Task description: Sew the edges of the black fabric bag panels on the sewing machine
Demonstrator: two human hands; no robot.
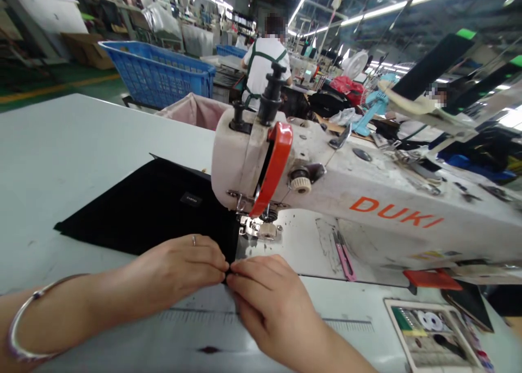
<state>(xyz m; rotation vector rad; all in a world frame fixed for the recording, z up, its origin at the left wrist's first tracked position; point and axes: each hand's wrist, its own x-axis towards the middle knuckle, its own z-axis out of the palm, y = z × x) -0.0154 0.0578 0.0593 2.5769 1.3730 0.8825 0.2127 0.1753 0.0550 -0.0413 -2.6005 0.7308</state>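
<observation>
Nearest to you, a bracelet [18,329] circles your left wrist, and a ruler scale [350,324] runs across the table [81,139] under your hands. At your right a pale-rimmed tray [395,321] holds small items. Your left hand [179,272], a ring [194,241] on one finger, pinches the near corner of the black fabric piece [159,204]. Your right hand [277,302] meets it there — its thumb and fingers are drawn together on that same corner, fingertips touching or almost touching those of your left.

The fabric lies flat on the table, reaching away to your left, a small label [191,199] on its upper face. Its right edge runs up beside the presser foot [255,229] of the sewing machine [240,155]; whether the foot bears on it, you cannot tell from here. Pink-handled snips [345,256] lie on the machine bed, right of the foot.

Beyond the machine head stands a pink cloth bin [193,110], then a blue basket [159,71] — and farther back, a co-worker [265,63] in a white top with green straps, back turned to you.
</observation>
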